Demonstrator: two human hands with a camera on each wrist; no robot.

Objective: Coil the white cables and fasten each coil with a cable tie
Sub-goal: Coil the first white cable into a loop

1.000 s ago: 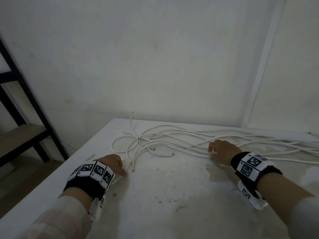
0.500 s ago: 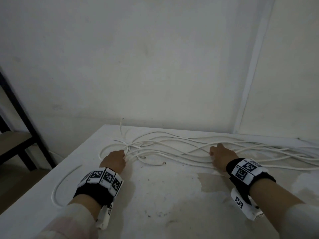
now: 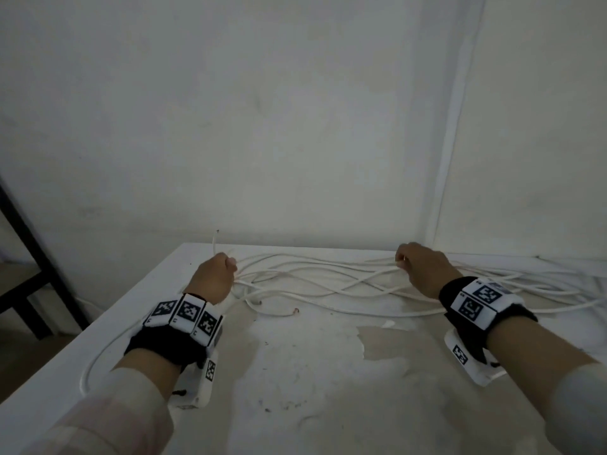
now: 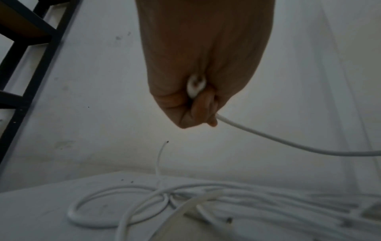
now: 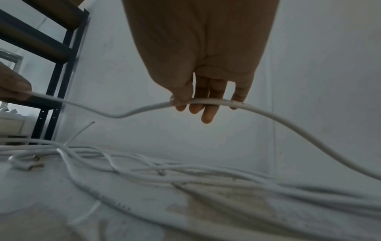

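Several loose white cables (image 3: pixel 328 285) lie tangled across the far half of the white table (image 3: pixel 295 372). My left hand (image 3: pixel 230 267) is a fist around one white cable (image 4: pixel 268 141), whose cut end (image 4: pixel 195 87) shows inside the fist. That cable runs to the right, above the table, to my right hand (image 3: pixel 402 259). There the thumb and curled fingers (image 5: pixel 206 114) hold it (image 5: pixel 206 101), and it drops down to the right into the pile. Both hands are raised a little above the tangle.
A cable loop (image 3: pixel 95 356) lies by the table's left edge, near my left forearm. One stiff cable end (image 3: pixel 215 244) sticks up at the back edge. White walls meet in a corner behind the table. A black shelf frame (image 3: pixel 29 257) stands on the left.
Both hands moved away from me and rose off the table. The left hand closed round a cable and lifted it. The right hand shifted right, stretching the cable between them.
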